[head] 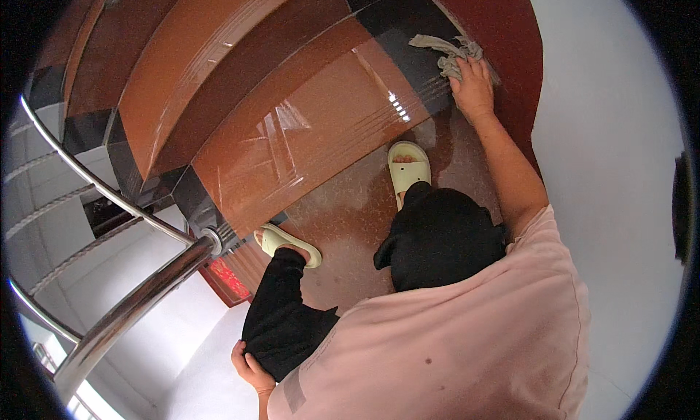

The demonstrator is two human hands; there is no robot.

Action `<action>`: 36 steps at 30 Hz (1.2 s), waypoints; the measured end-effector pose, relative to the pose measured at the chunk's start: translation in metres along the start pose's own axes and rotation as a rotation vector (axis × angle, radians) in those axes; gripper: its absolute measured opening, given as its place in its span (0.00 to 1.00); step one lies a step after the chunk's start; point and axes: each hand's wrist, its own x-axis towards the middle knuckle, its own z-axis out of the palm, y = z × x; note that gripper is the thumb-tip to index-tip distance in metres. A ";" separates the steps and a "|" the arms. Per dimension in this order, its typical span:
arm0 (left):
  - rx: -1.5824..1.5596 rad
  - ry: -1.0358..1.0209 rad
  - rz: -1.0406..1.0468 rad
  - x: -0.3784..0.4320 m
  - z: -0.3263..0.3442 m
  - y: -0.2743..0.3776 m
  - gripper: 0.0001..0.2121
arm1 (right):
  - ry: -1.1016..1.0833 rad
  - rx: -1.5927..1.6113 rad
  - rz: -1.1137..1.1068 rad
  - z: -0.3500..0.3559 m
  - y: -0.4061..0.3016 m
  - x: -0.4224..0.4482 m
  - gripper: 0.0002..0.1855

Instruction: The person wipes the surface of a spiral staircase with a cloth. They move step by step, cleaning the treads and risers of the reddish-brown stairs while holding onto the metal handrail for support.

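My right hand [473, 89] reaches far forward and presses a crumpled grey cloth [456, 53] with its fingers. The cloth lies at the right end of a stair tread, on the black stone border [407, 21] near the dark red skirting [506, 48]. One strip of it trails to the left across the black stone. Down at the lower left, my left hand [254, 368] rests on my black trouser leg [290, 321] and holds no object. The palms of both hands are hidden.
Glossy brown stone steps [311, 114] rise toward the upper left. A polished metal handrail [136, 310] with a thick post and thinner bars curves along the left. On the right stands a white wall [596, 163]. My feet wear pale slippers [410, 171] on the brown floor [344, 212].
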 end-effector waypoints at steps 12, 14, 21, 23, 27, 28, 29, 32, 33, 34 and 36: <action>-0.011 -0.042 0.017 0.000 0.001 0.010 0.15 | -0.180 0.338 -0.885 0.039 -0.235 -0.050 0.15; 0.007 -0.045 0.004 0.001 0.000 0.012 0.15 | -0.203 0.262 -1.140 0.034 -0.260 -0.070 0.16; 0.030 -0.046 -0.012 0.007 0.000 0.015 0.16 | -0.451 0.235 -1.079 0.036 -0.250 -0.060 0.27; 0.042 -0.050 -0.001 0.006 0.000 0.014 0.16 | -0.386 0.171 -0.792 0.034 -0.238 -0.040 0.26; 0.053 -0.049 0.024 0.006 -0.001 0.018 0.16 | -0.162 0.005 -0.395 0.028 -0.180 0.025 0.24; 0.064 -0.060 0.012 0.009 0.000 0.024 0.16 | -0.144 -0.023 -0.324 0.022 -0.164 0.042 0.24; 0.067 -0.053 0.015 0.010 0.000 0.026 0.16 | -0.125 -0.048 -0.255 0.019 -0.148 0.056 0.23; 0.061 -0.043 0.019 0.014 0.000 0.027 0.15 | 0.044 -0.116 -0.158 0.031 -0.093 0.082 0.24; 0.059 -0.037 0.009 0.014 0.000 0.028 0.15 | 0.039 -0.115 -0.112 0.030 -0.086 0.088 0.26; 0.052 -0.033 0.002 0.015 0.000 0.029 0.14 | 0.046 -0.136 -0.094 0.032 -0.083 0.090 0.27; 0.034 -0.024 -0.005 0.015 -0.001 0.032 0.13 | 0.064 -0.181 -0.061 0.043 -0.079 0.090 0.29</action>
